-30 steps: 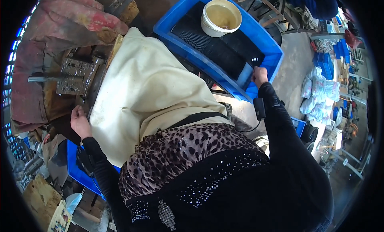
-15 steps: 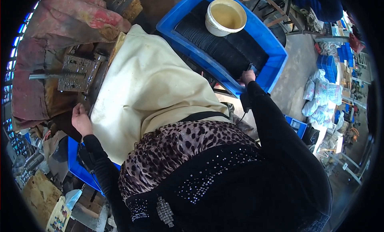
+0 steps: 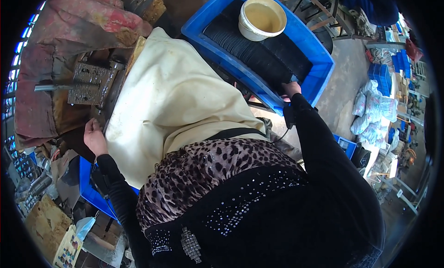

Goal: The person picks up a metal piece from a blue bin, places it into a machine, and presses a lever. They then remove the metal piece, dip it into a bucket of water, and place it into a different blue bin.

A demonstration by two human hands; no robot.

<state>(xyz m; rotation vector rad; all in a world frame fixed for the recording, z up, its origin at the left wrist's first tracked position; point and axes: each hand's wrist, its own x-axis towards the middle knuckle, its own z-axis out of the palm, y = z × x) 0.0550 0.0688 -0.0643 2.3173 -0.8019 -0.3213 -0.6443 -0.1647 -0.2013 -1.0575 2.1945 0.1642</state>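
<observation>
Over at the right, my right hand (image 3: 291, 89) reaches inside the near wall of a blue plastic bin (image 3: 222, 56). Its fingers are closed at the end of the packed rows of thin dark plates (image 3: 266, 60); a small shiny grey-blue piece (image 3: 294, 78) shows at the fingertips, too small to name. A white bucket (image 3: 247, 31) of cloudy tan liquid stands on the plates. On the left, my left hand (image 3: 95, 137) is held with curled fingers beside the cream apron (image 3: 162, 97), just below a wet metal block (image 3: 85, 90) on a machine. Whatever lies within those fingers is hidden.
A metal rod (image 3: 60, 88) juts leftward from the block. Stained red cloth (image 3: 88, 14) drapes around the machine. Another blue bin (image 3: 90, 189) sits below my left forearm. Plastic-wrapped bundles (image 3: 370, 111) lie on the floor at right, near stacked blue crates (image 3: 380, 76).
My right hand has shifted slightly right and down along the end of the plates, still closed. My left hand has barely moved.
</observation>
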